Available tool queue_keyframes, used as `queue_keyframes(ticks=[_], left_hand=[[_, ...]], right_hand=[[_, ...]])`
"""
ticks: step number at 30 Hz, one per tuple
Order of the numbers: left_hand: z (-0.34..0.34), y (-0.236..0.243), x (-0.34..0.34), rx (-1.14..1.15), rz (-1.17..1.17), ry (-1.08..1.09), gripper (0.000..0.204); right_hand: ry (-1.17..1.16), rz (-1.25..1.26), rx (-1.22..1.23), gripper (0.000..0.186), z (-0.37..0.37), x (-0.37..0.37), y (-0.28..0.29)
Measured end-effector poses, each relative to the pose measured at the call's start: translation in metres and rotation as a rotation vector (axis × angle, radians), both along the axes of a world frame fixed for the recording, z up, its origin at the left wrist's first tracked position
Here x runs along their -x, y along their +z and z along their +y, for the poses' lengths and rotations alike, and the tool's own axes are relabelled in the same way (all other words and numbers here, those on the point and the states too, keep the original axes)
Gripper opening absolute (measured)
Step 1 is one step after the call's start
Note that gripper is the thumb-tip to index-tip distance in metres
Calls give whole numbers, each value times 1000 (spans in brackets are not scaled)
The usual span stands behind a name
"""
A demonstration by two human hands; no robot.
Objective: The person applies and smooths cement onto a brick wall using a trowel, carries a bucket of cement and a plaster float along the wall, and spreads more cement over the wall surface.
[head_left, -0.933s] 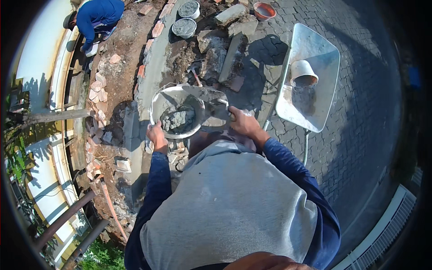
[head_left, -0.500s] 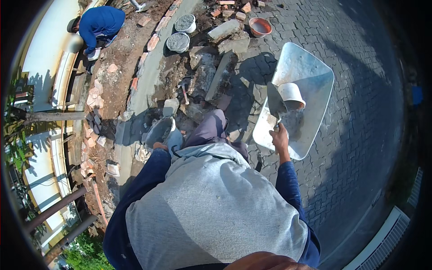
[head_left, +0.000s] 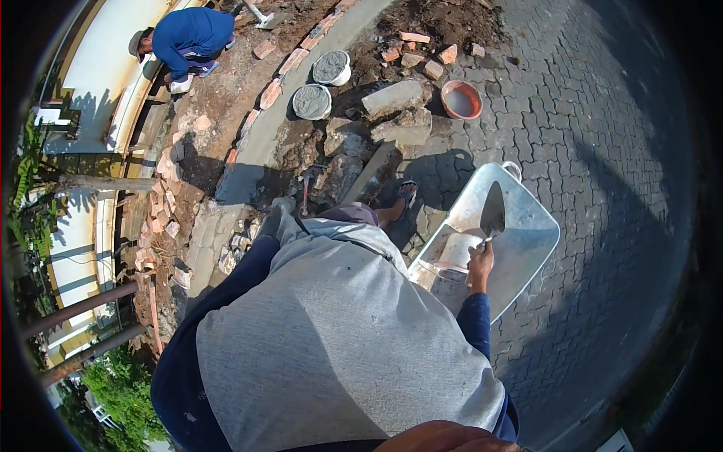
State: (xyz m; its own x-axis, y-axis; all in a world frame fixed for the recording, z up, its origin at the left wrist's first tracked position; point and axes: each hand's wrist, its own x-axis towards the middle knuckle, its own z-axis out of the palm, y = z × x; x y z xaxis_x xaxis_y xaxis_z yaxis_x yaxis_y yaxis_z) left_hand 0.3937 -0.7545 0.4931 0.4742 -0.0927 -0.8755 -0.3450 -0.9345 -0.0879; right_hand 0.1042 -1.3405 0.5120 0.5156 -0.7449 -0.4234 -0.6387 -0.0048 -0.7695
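Observation:
My right hand (head_left: 480, 265) is closed round the handle of a pointed trowel (head_left: 493, 211), its blade facing away from me. Below the trowel lies a pale metal tray shaped like a wheelbarrow's (head_left: 536, 235). Inside it, a white bucket (head_left: 456, 252) rests beside my right hand, partly covered by it. My left arm (head_left: 239, 273) reaches forward on the left, but the hand itself is hidden. Near the end of that sleeve shows part of a grey bucket (head_left: 279, 217).
Two buckets of grey mortar (head_left: 312, 102) stand ahead by a mortar strip (head_left: 252, 162) edged with bricks. Broken concrete slabs (head_left: 393, 99), a hammer (head_left: 305, 196) and an orange basin (head_left: 461, 99) lie nearby. A co-worker in blue (head_left: 192, 38) bends at the wall, far left.
My view and body have shifted, and the tray sits lower in view. The trowel has swung over the tray's middle. My left hand, earlier at the grey bucket's rim, has gone out of sight.

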Motion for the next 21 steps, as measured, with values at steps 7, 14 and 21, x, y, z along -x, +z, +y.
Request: queue_keyframes(ticks=[7, 14, 21], left_hand=[[-142, 30, -90, -75, 261, -437, 37], [-233, -102, -160, 615, -343, 1395, 24], [-448, -121, -198, 58, -245, 909, 56]], right_hand=[[-181, 28, -82, 19, -174, -108, 8], [-421, 85, -406, 15, -288, -130, -6], [994, 462, 205, 15, -478, 28, -156]])
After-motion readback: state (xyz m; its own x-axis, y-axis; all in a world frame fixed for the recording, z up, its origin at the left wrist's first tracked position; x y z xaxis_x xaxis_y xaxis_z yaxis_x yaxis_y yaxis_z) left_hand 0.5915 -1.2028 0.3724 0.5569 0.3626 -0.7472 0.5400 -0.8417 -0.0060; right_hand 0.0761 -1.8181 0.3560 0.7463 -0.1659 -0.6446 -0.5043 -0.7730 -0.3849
